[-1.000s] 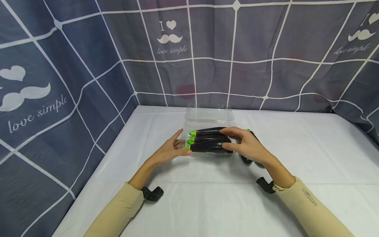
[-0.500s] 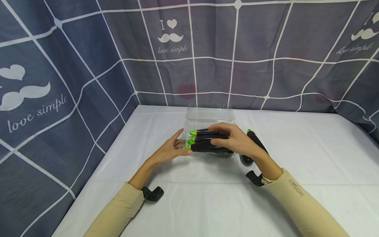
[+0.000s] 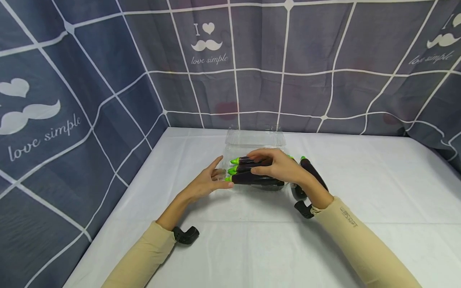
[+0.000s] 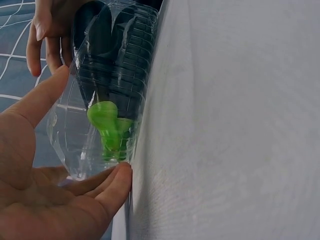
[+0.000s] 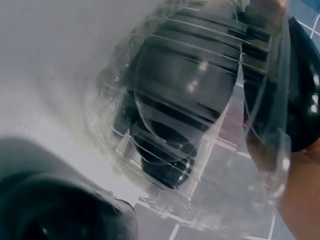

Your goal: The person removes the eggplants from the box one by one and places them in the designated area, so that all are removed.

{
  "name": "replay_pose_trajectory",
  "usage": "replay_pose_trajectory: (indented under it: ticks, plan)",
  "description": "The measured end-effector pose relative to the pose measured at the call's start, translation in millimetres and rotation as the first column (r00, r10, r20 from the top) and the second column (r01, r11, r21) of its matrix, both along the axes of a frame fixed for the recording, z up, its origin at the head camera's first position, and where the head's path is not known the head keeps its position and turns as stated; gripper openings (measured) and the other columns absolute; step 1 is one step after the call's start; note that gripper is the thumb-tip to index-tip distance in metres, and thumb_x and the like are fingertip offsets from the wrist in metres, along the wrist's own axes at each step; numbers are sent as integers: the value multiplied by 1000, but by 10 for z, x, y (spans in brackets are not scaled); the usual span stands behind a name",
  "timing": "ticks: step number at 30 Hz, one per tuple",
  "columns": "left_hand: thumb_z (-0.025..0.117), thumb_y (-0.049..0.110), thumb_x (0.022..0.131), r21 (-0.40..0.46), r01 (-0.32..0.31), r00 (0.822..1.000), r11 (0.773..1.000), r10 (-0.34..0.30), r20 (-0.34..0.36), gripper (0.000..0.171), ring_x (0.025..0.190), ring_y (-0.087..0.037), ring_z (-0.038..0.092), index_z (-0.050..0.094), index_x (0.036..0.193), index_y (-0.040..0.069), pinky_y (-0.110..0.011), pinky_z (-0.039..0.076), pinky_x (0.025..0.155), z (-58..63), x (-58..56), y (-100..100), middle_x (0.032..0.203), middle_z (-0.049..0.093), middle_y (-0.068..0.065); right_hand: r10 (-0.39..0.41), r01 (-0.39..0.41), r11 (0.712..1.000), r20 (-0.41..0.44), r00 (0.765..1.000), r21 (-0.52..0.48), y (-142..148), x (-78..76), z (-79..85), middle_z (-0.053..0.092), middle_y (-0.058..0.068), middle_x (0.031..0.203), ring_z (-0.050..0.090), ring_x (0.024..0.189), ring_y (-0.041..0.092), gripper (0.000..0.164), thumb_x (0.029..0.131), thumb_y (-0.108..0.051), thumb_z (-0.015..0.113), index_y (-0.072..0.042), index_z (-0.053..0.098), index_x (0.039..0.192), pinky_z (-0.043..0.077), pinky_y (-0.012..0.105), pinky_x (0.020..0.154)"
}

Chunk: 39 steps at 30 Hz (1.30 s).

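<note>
In the head view, three dark eggplants (image 3: 256, 178) with bright green stems lie side by side in an open clear plastic box (image 3: 255, 138), its lid tipped back. My left hand (image 3: 204, 183) holds the box's left end, thumb on one side and fingers on the other; the left wrist view shows green stems (image 4: 107, 122) through the plastic there. My right hand (image 3: 282, 166) lies over the eggplants with spread, loosely bent fingers and touches them. From the right wrist view, an upper eggplant (image 5: 304, 92) appears beside that hand. The exact fingertip contact is partly hidden.
Beside the box's right end, more eggplants (image 3: 314, 173) lie on the white tablecloth (image 3: 378, 188), partly covered by my right forearm. A grey checked curtain (image 3: 313, 96) hangs behind the table and along its left side.
My right hand has moved left along the eggplants from their right end, slowing in the last half second. The left hand, the box and the eggplants in it stay about where they were.
</note>
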<state>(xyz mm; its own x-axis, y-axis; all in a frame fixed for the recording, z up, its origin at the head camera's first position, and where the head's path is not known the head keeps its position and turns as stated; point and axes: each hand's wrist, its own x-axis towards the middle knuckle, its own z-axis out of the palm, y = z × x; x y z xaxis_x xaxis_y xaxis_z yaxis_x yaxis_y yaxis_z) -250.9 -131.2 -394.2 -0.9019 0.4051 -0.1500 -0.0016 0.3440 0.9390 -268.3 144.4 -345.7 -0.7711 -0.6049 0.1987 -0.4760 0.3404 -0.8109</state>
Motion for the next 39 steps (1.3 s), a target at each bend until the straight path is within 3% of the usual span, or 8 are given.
replay_pose_trajectory:
  ticks: [16, 21, 30, 34, 39]
  plan:
    - [79, 32, 85, 7, 23, 1000, 1000, -22, -8, 105, 141, -38, 32, 6, 160, 27, -57, 32, 108, 7, -27, -12, 155, 29, -21, 132, -137, 987, 57, 990, 80, -4, -58, -92, 60, 14, 131, 55, 121, 28, 52, 89, -15, 72, 0, 57, 137, 44, 49, 99]
    - [79, 32, 85, 12, 26, 1000, 1000, -26, -1, 105, 141, -38, 32, 6, 160, 27, -57, 32, 108, 0, -24, -13, 156, 28, -20, 178, -181, 980, 48, 983, 87, 25, -57, -116, 58, 9, 136, 51, 126, 27, 45, 91, -13, 69, -3, 61, 134, 42, 48, 101]
    - [81, 36, 82, -10, 15, 1000, 1000, -15, 1, 108, 141, -36, 32, 6, 160, 28, -59, 33, 106, -13, -25, -15, 156, 29, -19, 213, -213, 972, 10, 977, 96, 42, -47, -119, 63, 6, 127, 57, 118, 23, 33, 93, -8, 62, -6, 68, 125, 47, 41, 93]
    - [81, 35, 82, -3, 8, 1000, 1000, -8, 0, 108, 142, -36, 30, 7, 160, 28, -60, 32, 106, -8, -21, -21, 156, 29, -20, 204, -202, 976, -18, 979, 83, 42, -44, -124, 63, 6, 126, 56, 118, 23, 32, 93, -8, 62, -6, 69, 124, 46, 43, 96]
    - [80, 34, 84, -2, 19, 1000, 1000, -19, 1, 106, 142, -38, 29, 6, 160, 27, -60, 31, 107, -13, -22, -26, 156, 27, -22, 134, -130, 989, -45, 990, 74, 58, -35, -150, 62, 6, 126, 55, 118, 23, 33, 93, -9, 63, -8, 69, 126, 45, 45, 96]
